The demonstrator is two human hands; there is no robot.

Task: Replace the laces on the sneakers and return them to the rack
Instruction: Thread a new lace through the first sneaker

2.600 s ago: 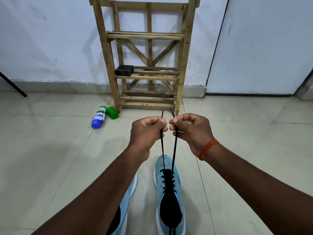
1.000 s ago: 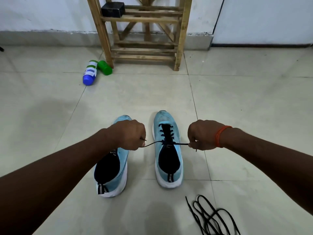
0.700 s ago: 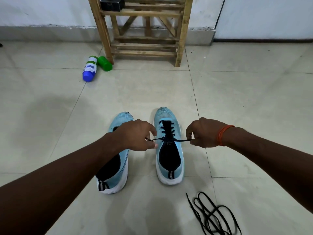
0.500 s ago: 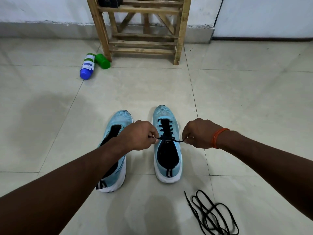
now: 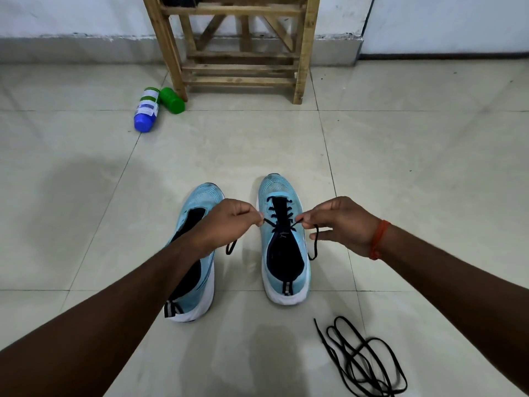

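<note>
One lace end (image 5: 268, 222) pinched in left hand (image 5: 226, 226), one in right hand (image 5: 340, 224); rack (image 5: 243, 72) top cropped.

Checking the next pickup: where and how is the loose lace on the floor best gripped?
Pinch the lace by its straight free end at the pile's upper left, from above: that end sticks out clear of the tangled loops, and everything lies flat.

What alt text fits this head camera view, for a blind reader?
Left hand and right hand each pinch one side of the black lace on a blue sneaker. An unlaced sneaker stands beside it, near a loose lace.
</note>
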